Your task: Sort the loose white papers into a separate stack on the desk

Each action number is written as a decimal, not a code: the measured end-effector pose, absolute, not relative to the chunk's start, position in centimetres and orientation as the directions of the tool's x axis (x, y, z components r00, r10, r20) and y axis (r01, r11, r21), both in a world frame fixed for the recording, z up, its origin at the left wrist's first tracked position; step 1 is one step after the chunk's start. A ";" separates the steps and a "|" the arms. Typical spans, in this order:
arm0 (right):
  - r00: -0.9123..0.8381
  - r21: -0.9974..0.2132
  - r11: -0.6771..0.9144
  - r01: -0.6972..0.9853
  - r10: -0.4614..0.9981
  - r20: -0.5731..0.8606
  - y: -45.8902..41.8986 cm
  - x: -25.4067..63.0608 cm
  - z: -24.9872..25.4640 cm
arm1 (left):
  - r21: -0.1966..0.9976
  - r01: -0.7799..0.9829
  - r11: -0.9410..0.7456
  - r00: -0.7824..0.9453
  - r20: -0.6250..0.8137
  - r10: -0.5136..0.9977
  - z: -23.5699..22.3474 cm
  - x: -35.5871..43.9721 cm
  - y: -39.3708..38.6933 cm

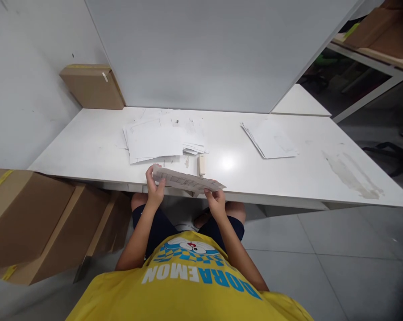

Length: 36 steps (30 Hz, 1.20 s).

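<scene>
A printed sheet of paper (pixel 188 179), or a thin stack of them, is held tilted over the table's front edge. My left hand (pixel 154 189) grips its left end, thumb on top. At its right end my right hand (pixel 216 201) pinches the lower corner. Just beyond the paper, a small beige block (pixel 201 165) rests on the table; its exact kind I cannot make out. Farther back lies a loose pile of white papers (pixel 156 140), left of the middle. Another stack of white papers (pixel 270 139) lies to the right.
The white table (pixel 321 178) has a grey smear at its right. A cardboard box (pixel 93 87) stands at the back left corner. Larger cardboard boxes (pixel 30 214) stand on the floor at left. A grey panel (pixel 194 53) rises behind the table.
</scene>
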State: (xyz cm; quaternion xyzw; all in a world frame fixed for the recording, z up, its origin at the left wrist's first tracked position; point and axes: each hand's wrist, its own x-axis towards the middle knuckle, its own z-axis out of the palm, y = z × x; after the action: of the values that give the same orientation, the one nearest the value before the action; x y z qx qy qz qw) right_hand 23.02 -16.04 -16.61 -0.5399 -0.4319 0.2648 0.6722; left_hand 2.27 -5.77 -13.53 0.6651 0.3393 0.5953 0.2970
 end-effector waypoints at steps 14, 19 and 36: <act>0.617 -0.966 0.255 -0.046 0.768 0.173 -14.9 22.4 -14.7 | 0.889 -0.016 -0.458 -0.202 0.446 0.872 -13.4 3.7 -4.6; 0.600 -0.960 0.278 0.006 0.768 0.226 -14.7 23.3 -14.5 | 0.882 0.012 -0.471 -0.189 0.464 0.865 -13.0 3.1 -4.0; 0.769 -0.922 0.272 0.274 0.514 0.380 -12.2 23.9 -10.7 | 0.801 0.115 -0.588 -0.091 0.598 0.796 -11.8 3.3 -2.3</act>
State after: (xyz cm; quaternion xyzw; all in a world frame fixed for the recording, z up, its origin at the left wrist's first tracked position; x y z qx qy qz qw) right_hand 23.93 -12.20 -10.72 -0.5975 -0.3298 0.0828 0.7262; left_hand 3.32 -2.28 -11.79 0.6194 0.3680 0.6405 0.2659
